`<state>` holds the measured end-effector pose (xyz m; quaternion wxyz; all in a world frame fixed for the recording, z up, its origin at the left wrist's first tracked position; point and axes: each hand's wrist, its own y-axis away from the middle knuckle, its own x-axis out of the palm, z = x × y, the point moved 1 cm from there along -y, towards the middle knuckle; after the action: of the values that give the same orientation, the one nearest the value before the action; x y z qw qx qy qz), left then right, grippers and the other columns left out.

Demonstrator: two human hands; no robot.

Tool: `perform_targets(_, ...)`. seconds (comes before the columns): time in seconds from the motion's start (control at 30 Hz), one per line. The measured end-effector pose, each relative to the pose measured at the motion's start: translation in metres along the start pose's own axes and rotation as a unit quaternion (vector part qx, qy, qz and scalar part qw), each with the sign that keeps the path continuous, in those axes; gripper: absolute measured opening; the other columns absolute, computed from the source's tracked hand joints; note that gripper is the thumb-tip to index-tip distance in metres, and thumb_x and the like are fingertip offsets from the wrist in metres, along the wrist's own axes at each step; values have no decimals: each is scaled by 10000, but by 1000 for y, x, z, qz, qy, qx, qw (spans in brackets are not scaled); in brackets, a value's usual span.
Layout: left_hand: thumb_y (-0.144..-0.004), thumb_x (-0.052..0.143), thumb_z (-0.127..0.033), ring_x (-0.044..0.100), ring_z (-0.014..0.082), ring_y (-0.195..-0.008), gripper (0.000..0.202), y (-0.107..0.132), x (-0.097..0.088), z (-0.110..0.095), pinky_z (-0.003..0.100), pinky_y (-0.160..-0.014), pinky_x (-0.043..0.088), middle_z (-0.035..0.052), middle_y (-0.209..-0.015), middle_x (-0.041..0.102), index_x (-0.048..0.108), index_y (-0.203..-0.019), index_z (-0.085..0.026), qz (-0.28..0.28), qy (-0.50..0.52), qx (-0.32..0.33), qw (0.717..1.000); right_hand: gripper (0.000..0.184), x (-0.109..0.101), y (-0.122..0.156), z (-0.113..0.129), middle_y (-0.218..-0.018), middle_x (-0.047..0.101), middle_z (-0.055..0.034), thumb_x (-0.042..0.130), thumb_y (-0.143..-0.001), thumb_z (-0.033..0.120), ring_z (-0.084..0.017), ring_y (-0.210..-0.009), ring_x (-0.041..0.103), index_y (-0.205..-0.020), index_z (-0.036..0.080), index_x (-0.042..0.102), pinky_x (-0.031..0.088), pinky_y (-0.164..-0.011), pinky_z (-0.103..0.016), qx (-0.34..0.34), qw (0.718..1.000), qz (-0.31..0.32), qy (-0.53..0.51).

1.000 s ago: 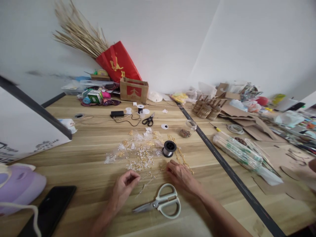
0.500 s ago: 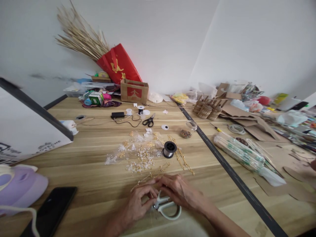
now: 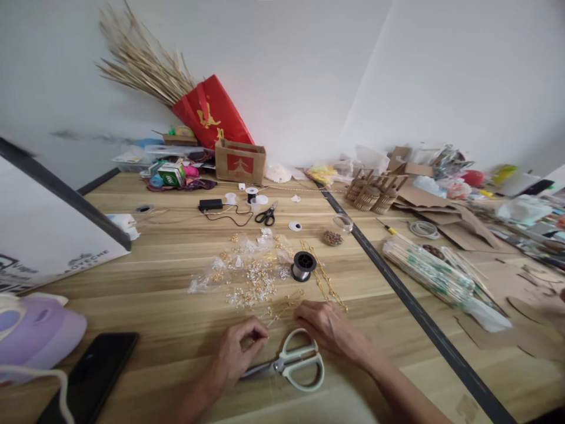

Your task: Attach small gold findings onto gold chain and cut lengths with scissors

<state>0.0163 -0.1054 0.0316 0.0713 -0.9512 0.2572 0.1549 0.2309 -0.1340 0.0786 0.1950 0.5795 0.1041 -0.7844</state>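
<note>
Nearest me, the pale-handled scissors point(image 3: 296, 365) lay closed on the tabletop point(image 3: 168, 312), their blades running under my left hand point(image 3: 238, 354). That hand was clenched into a pinch, thumb against forefinger. I could not tell whether anything small sat between them. My right hand point(image 3: 327, 327) lay just beside the scissor handles, flat and released, grasping nothing, its fingertips point(image 3: 302, 308) at the near end of a short gold chain point(image 3: 282, 306).

That short chain lay on the wood between the two hands and a little beyond them. I judged the step in hand to be fine work on it — one end steadied by the right hand, the left closing in with its pinch. A next move would call for a delicate two-finger grip on a single link, with the chain pulled straight enough not to tangle.

Beyond the hands lay a scatter of gold and clear beads point(image 3: 251, 278), then a black spool point(image 3: 303, 265) with a longer gold chain point(image 3: 327, 284) just to its right. Farther back lay small black scissors point(image 3: 265, 217), and against the wall — well apart from the work — leaned a red bag point(image 3: 212, 115).
</note>
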Motion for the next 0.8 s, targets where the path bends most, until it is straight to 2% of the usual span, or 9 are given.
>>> perform_targets(0.1, -725, 582, -232, 598, 165, -642, 119, -1, -8, 3, 243, -630, 475, 43, -657, 633, 617, -647, -149, -23, 29, 0, 999, 188, -3, 1, -16, -806, 628, -20, 418, -928, 172, -130, -672, 578, -793, 183, 549, 307, -572, -216, 49, 997, -9, 54)
perform_targets(0.2, -715, 611, -268, 593, 161, -653, 131, -2, -17, 4, 242, -642, 476, 32, -661, 627, 616, -651, -153, -48, 54, -27, 997, 223, -4, 3, -32, -780, 622, -18, 385, -940, 179, -133, -667, 579, -772, 183, 532, 282, -564, -230, 80, 993, -18, 79)
perform_targets(0.37, -677, 644, -284, 579, 156, -649, 139, -4, -28, 2, 232, -619, 466, 23, -647, 624, 619, -636, -154, -86, 84, -62, 991, 249, -3, 6, -51, -755, 618, -23, 353, -944, 180, -143, -668, 581, -763, 185, 524, 277, -566, -245, 101, 991, -27, 84)
perform_targets(0.5, -656, 662, -301, 562, 150, -628, 161, -6, -29, 3, 231, -602, 457, 24, -623, 621, 626, -608, -151, -88, 95, -61, 990, 235, -3, 6, -53, -769, 624, -24, 356, -938, 192, -148, -675, 579, -788, 190, 537, 289, -576, -247, 100, 992, -28, 65)
perform_targets(0.63, -668, 653, -291, 567, 152, -631, 149, -5, -27, 5, 235, -612, 460, 24, -629, 619, 621, -626, -152, -89, 100, -58, 989, 233, -6, 5, -45, -770, 623, -20, 359, -935, 216, -145, -679, 574, -803, 197, 551, 316, -598, -240, 92, 995, -13, 23)
perform_targets(0.7, -690, 640, -282, 598, 176, -724, 136, -4, -26, 2, 251, -664, 473, 54, -736, 656, 622, -647, -155, -74, 107, -44, 991, 231, -9, 5, -38, -769, 622, -17, 363, -938, 230, -144, -676, 569, -809, 196, 552, 333, -615, -239, 85, 996, -9, -5)
perform_targets(0.8, -721, 620, -254, 589, 234, -977, 116, -1, -20, -8, 289, -770, 472, 123, -1042, 650, 620, -658, -157, -29, 114, -23, 993, 223, -11, 6, -26, -803, 625, -22, 368, -944, 247, -143, -695, 571, -830, 193, 551, 355, -644, -239, 59, 997, -15, -42)
